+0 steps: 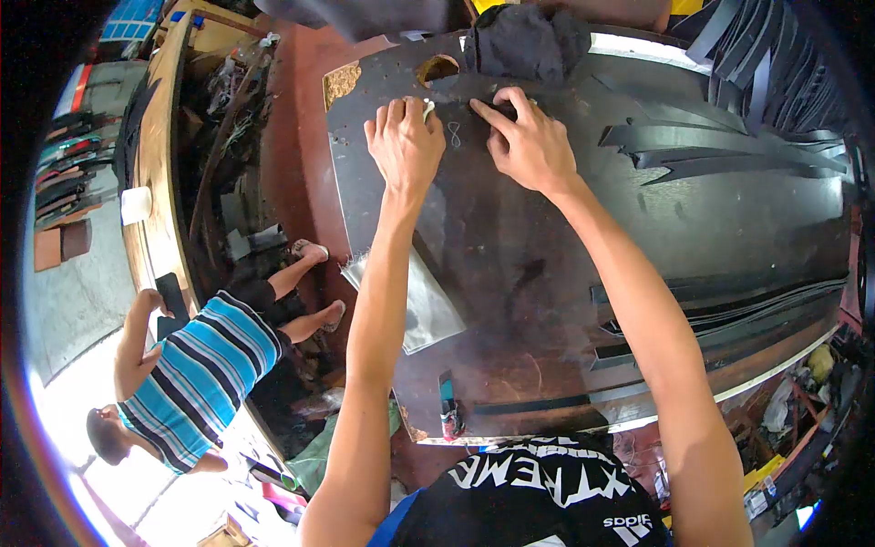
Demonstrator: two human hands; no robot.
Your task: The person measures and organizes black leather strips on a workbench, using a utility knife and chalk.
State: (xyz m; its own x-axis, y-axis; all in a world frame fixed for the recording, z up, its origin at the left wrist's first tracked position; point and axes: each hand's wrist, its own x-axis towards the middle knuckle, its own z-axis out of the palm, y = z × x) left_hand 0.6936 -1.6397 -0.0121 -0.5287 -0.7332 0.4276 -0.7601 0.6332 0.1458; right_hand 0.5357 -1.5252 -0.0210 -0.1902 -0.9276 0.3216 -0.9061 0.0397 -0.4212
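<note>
My left hand [405, 146] is closed, knuckles up, near the far left part of the dark tabletop [510, 246]. A small whitish piece [428, 109] shows between its thumb and forefinger. Just across from it, my right hand [533, 146] is held low over the table with the forefinger stretched toward the left hand and the fingers apart. Nothing shows in its grasp. Between the two hands lies a thin, pale figure-eight loop [455, 135]. Beneath my left forearm rests a folded silvery-white sheet [424, 305].
Black strips [720, 150] lie at the right, with more stacked [729, 310] nearer me. A box cutter [448, 406] sits by the front edge. Dark cloth [529, 41] is bunched beyond a round hole [438, 69]. Another person [205, 365] is at the bench on the left.
</note>
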